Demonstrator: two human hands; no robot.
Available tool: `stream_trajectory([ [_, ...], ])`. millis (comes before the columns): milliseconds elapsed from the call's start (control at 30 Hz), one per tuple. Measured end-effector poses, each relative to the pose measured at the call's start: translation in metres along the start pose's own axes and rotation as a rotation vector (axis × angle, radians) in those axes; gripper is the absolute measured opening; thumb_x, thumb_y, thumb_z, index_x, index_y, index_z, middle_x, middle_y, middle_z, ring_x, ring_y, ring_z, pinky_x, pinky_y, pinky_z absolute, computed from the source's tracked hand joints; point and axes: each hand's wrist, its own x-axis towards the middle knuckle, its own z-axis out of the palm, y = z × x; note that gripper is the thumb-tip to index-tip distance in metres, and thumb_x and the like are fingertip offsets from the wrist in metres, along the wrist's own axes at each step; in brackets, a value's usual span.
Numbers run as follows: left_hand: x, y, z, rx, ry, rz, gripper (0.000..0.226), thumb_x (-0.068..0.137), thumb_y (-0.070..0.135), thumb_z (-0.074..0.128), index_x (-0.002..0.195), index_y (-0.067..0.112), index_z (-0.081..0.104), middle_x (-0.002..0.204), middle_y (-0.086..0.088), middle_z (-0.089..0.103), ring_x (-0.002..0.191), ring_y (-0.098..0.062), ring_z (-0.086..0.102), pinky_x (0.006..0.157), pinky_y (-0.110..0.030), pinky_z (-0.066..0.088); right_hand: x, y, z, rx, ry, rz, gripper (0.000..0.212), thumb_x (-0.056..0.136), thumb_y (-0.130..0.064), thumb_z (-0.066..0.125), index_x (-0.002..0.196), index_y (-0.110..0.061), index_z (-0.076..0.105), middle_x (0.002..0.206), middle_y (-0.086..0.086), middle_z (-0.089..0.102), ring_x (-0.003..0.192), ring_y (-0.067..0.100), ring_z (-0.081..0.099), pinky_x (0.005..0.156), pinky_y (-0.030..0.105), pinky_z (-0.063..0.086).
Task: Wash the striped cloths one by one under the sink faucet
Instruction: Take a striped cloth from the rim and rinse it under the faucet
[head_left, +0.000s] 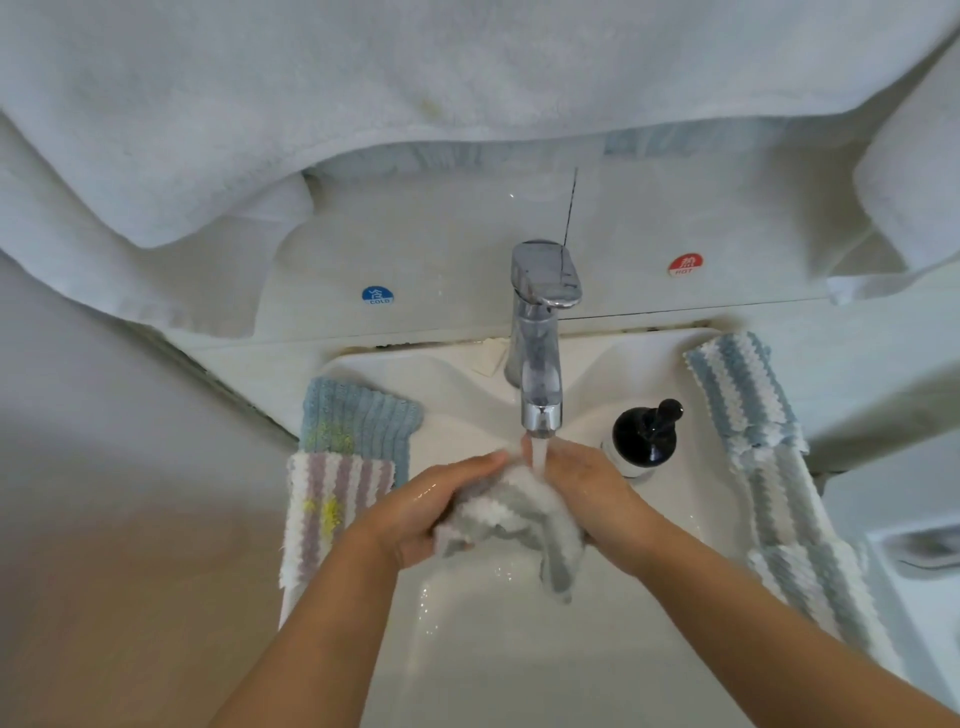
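While water is running from the chrome faucet (537, 332), both hands are working a grey-and-white striped cloth (511, 512) directly beneath its spout, over the white sink (467, 649). The left hand (431, 512) is grasping the bunched cloth from the faucet's left, fingers curled round the fabric, its grip closed on it. The right hand (587, 488) is grasping the same cloth from the faucet's right, fingertips reaching into the stream, and one end of the cloth is hanging down below that hand into the basin. Left of the faucet, on the sink rim, a blue ribbed cloth (358, 418) is lying with a pink-and-white striped cloth (327, 514) just in front of it, the two touching; both are showing yellow marks. Right of the faucet, blue-and-white striped cloths (763, 447) are lying in a line along the rim. A dark pump bottle (644, 434) is standing between the faucet and those cloths. Behind the faucet, a blue COLD sticker (377, 295) is sitting to its left and a red HOT sticker (685, 265) to its right, with white towels (363, 104) hanging above.
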Motion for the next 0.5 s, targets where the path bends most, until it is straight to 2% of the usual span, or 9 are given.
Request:
stream_trajectory([
  [33,0.002,-0.006,-0.003,-0.118,-0.022,-0.031,0.029,0.077,0.042,0.073,0.09,0.016,0.07,0.068,-0.003,0.061,0.054,-0.012,0.054,0.049,-0.02,0.043,0.001,0.002,0.0,0.126,0.021,0.01,0.026,0.097,-0.038,0.053,0.087,-0.025,0.072,0.085,0.0,0.074,0.078,0.018,0.069,0.068,0.03,0.052],
  [100,0.007,-0.019,-0.006,-0.367,-0.06,-0.003,0.034,0.072,0.043,0.08,0.087,0.016,0.064,0.063,-0.001,0.05,0.053,-0.009,0.046,0.047,-0.019,0.038,0.003,0.005,-0.003,0.311,0.074,0.026,0.028,0.1,-0.032,0.048,0.1,-0.015,0.07,0.096,0.01,0.074,0.089,0.026,0.069,0.082,0.039,0.052],
  [167,0.012,-0.028,-0.003,-0.463,-0.035,0.126,0.04,0.073,0.045,0.079,0.098,0.016,0.066,0.082,-0.004,0.064,0.072,-0.012,0.059,0.062,-0.025,0.047,0.001,0.006,-0.004,0.341,0.091,0.039,0.029,0.1,-0.03,0.047,0.106,-0.011,0.068,0.098,0.012,0.074,0.092,0.026,0.07,0.087,0.038,0.053],
  [233,0.014,-0.032,0.004,-0.456,-0.011,0.249,0.041,0.082,0.042,0.068,0.112,0.015,0.068,0.114,-0.008,0.069,0.103,-0.018,0.065,0.089,-0.036,0.051,0.0,0.007,-0.003,0.336,0.112,0.066,0.031,0.099,-0.03,0.049,0.109,-0.007,0.066,0.102,0.014,0.073,0.097,0.029,0.07,0.091,0.039,0.053],
  [267,0.013,-0.031,0.009,-0.445,-0.011,0.294,0.041,0.084,0.037,0.067,0.116,0.012,0.067,0.123,-0.011,0.067,0.111,-0.021,0.064,0.095,-0.038,0.05,0.0,0.009,-0.003,0.336,0.124,0.074,0.034,0.098,-0.032,0.051,0.11,-0.004,0.065,0.103,0.017,0.072,0.098,0.031,0.069,0.093,0.041,0.051],
  [367,0.015,-0.025,0.02,-0.388,0.074,0.402,0.038,0.09,0.024,0.058,0.119,0.0,0.064,0.122,-0.019,0.067,0.112,-0.026,0.065,0.09,-0.032,0.055,-0.003,0.009,-0.006,0.328,0.144,0.056,0.041,0.093,-0.033,0.058,0.106,0.006,0.062,0.096,0.021,0.066,0.087,0.031,0.064,0.086,0.042,0.048],
  [433,0.017,-0.023,0.027,-0.366,0.172,0.436,0.04,0.093,0.027,0.054,0.119,-0.002,0.064,0.118,-0.02,0.068,0.111,-0.028,0.066,0.093,-0.036,0.054,-0.005,0.009,-0.007,0.334,0.151,0.03,0.042,0.092,-0.032,0.061,0.102,0.009,0.061,0.09,0.02,0.065,0.082,0.028,0.063,0.079,0.039,0.048],
  [500,0.019,-0.023,0.035,-0.266,0.302,0.465,0.035,0.097,0.03,0.052,0.109,0.002,0.07,0.106,-0.015,0.073,0.101,-0.025,0.07,0.09,-0.037,0.053,-0.005,0.008,-0.007,0.335,0.191,0.015,0.037,0.092,-0.032,0.061,0.095,0.005,0.064,0.084,0.015,0.067,0.077,0.026,0.065,0.075,0.036,0.05],
])
